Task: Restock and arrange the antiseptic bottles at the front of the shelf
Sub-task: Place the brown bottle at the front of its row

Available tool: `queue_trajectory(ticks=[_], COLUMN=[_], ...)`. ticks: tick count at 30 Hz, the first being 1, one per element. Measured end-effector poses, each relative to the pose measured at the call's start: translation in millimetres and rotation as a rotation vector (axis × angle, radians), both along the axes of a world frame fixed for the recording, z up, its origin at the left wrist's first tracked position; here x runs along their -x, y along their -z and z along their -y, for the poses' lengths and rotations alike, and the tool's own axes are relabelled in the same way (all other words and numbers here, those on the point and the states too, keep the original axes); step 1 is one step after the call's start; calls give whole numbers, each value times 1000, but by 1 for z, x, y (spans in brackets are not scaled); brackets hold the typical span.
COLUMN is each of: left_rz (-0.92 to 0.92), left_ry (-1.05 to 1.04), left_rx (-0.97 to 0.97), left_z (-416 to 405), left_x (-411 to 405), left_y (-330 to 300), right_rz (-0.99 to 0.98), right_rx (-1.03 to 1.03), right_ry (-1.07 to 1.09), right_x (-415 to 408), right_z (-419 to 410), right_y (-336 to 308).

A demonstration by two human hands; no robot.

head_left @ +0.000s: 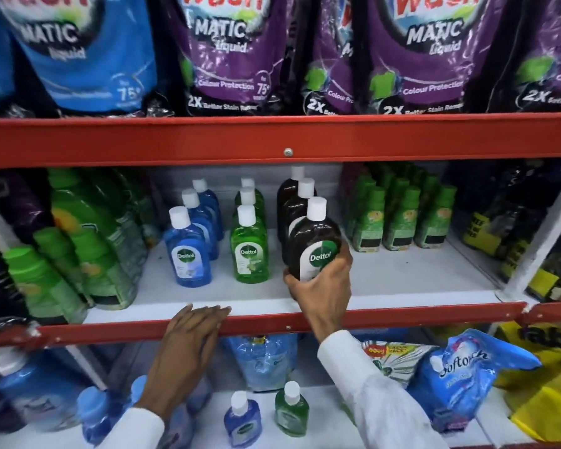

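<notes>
On the white middle shelf (402,280) stand three rows of white-capped antiseptic bottles running front to back. The blue row (188,251) is on the left, the green row (249,251) in the centre, the brown row (293,202) on the right. My right hand (321,286) grips the base of the front brown bottle (314,244), which tilts slightly and sits ahead of its row. My left hand (195,328) lies flat, fingers together, on the red front rail (402,315), holding nothing.
Green bottles (78,241) crowd the shelf's left; small green packs (402,218) stand at the back right. Purple and blue detergent pouches (234,53) fill the shelf above. Below sit small blue and green bottles (242,419) and a blue softener pouch (460,380).
</notes>
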State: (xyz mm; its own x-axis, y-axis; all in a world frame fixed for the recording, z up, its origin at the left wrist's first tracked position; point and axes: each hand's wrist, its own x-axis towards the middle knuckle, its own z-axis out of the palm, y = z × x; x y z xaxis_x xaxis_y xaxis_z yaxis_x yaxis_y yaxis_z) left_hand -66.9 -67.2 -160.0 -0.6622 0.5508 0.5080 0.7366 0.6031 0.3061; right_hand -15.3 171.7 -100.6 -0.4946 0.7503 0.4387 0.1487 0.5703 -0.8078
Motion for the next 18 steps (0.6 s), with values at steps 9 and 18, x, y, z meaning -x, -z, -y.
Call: queue_trajectory(ticks=[9, 18], left_rz=[-3, -52], left_ry=[-6, -123], left_rx=[22, 73], left_z=[4, 43], left_x=[-3, 10], left_y=[-1, 4], right_rz=[18, -29], right_rx=[-64, -245], right_ry=[18, -422], right_x=[-6, -97], right_z=[6, 18], right_y=[9, 102])
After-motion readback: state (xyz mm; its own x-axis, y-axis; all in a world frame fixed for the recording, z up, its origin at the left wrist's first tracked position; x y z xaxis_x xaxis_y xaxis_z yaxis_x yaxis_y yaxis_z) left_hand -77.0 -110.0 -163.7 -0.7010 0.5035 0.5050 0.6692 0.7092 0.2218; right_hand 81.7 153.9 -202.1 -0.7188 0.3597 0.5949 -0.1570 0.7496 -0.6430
